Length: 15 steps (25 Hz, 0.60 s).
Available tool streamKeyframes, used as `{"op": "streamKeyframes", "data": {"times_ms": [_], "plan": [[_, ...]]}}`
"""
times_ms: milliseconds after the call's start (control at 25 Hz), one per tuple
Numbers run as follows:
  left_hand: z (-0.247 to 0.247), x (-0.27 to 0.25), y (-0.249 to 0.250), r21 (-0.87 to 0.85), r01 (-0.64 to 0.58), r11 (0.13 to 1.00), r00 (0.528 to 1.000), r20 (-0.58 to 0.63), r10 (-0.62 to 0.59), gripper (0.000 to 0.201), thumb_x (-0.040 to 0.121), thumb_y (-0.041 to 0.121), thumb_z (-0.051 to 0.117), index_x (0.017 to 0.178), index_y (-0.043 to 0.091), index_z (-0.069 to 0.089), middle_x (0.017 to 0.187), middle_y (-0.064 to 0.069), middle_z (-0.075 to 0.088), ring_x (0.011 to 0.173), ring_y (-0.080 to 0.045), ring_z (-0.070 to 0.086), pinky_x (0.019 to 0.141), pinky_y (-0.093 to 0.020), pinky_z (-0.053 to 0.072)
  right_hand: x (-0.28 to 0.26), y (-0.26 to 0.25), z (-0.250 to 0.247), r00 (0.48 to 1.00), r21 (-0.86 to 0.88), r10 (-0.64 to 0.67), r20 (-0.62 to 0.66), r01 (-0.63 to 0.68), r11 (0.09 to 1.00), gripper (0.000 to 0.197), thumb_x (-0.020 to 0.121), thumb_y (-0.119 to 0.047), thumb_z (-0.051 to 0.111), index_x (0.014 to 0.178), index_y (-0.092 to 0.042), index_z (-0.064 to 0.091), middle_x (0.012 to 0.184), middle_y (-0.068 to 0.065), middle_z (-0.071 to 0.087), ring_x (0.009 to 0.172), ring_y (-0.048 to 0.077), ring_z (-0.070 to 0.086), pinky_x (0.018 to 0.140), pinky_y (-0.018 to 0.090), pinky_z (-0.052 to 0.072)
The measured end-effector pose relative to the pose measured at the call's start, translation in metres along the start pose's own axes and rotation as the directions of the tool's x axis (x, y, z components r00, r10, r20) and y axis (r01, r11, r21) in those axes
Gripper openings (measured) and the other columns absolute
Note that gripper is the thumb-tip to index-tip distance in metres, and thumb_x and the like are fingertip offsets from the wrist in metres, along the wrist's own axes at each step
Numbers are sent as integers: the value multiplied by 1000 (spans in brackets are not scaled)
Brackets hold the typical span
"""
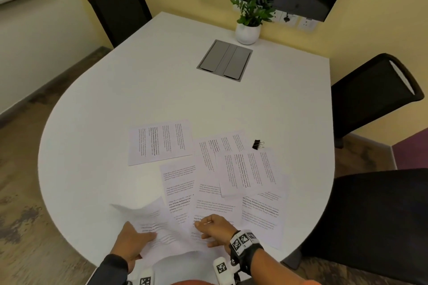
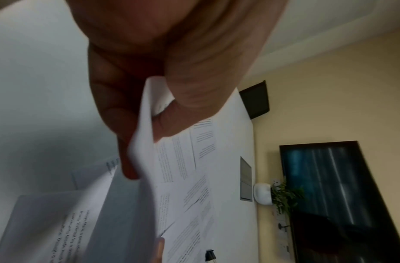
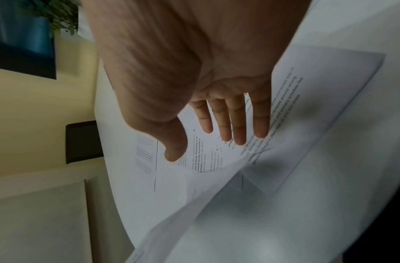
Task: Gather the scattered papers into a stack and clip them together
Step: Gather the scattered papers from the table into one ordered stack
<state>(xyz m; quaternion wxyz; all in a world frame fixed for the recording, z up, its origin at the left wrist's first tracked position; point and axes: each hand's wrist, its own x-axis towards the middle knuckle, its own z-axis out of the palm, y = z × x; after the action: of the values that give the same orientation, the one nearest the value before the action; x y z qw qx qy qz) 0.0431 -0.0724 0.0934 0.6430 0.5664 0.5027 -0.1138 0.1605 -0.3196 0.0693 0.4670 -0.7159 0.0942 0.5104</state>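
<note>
We are pinching a buckled sheet (image 1: pixel 152 227) with our left hand (image 1: pixel 134 242) at the lower centre of the head view, thumb lying on top and fingers curling underneath; the left wrist view is showing the paper's edge caught between thumb and fingers (image 2: pixel 127 135). Our right hand (image 1: pixel 217 227) is hovering just right of it with fingers straight and spread, as the right wrist view is showing (image 3: pixel 228 113), clamped on nothing; whether the fingertips are touching the page below, we cannot tell.

The other papers (image 1: pixel 231 180) are lying scattered and overlapping across the lower middle of the frame on the white table (image 1: pixel 115 99), and one separate sheet (image 1: pixel 161 143) is sitting alone to their upper left. The black binder clip (image 1: pixel 257 145) is resting on the table at the upper right edge of the spread, just beside the nearest page.

Further up the frame, a grey cable hatch (image 1: pixel 224 60) is sitting in the tabletop, with a potted plant (image 1: pixel 249 18) just above it.
</note>
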Motion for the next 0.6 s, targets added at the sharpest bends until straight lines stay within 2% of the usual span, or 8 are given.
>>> {"op": "streamKeyframes", "data": {"times_ms": [80,160,200,280,360,480,520,600], "plan": [[3,-17,10,-24,-90,996,994,67,91,51,85,-5,81,126,14,60,118,-17,74,107,-41,71,78,-50,63,5,1,1,999,22,12,48,-13,1000,71,74,-57,82,130,-20,60,122,2,74,105,15,75,87,34,64],[6,-34,21,-63,-144,988,973,176,153,58,83,1,85,132,20,59,122,-12,76,112,-38,72,86,-53,63,7,-2,0,994,115,34,107,-46,992,76,69,-52,89,131,-15,66,122,9,77,99,19,75,91,38,63],[8,-42,26,-75,-165,983,957,230,178,62,82,4,87,134,21,59,124,-10,77,114,-36,73,91,-53,63,10,-3,-2,989,183,36,142,-62,981,76,68,-49,93,129,-10,69,123,12,77,102,23,75,95,41,62],[13,-51,31,-84,-191,978,929,306,208,65,81,7,88,137,22,59,126,-8,77,116,-33,73,97,-52,61,6,-6,-7,974,323,2,225,-76,943,64,77,-37,92,126,-1,72,121,19,77,116,35,73,101,47,59],[18,-54,31,-90,-191,977,919,333,210,62,82,7,87,137,21,60,127,-7,77,116,-32,74,99,-52,60,1,-10,-12,967,373,-38,252,-60,926,47,86,-23,86,125,1,73,117,19,78,120,39,70,97,46,61],[26,-52,25,-38,-171,985,932,317,174,56,84,4,85,134,20,63,123,-8,79,111,-33,76,93,-52,62,7,-5,-20,983,305,-105,151,54,951,41,84,-9,86,123,-3,75,116,14,80,111,33,76,90,43,64],[29,-49,21,11,-166,986,944,289,156,52,85,2,83,130,20,65,121,-9,79,108,-33,77,89,-50,64,10,-4,-22,990,250,-122,76,100,963,37,83,-8,86,119,-6,77,113,12,81,108,31,77,91,44,64],[35,-43,14,120,-167,979,965,223,137,45,87,-1,80,126,19,67,122,-10,79,105,-30,76,87,-47,64,18,0,-27,982,70,-173,-75,178,981,30,81,-17,84,110,-12,79,109,6,82,104,26,78,96,48,62]]}}
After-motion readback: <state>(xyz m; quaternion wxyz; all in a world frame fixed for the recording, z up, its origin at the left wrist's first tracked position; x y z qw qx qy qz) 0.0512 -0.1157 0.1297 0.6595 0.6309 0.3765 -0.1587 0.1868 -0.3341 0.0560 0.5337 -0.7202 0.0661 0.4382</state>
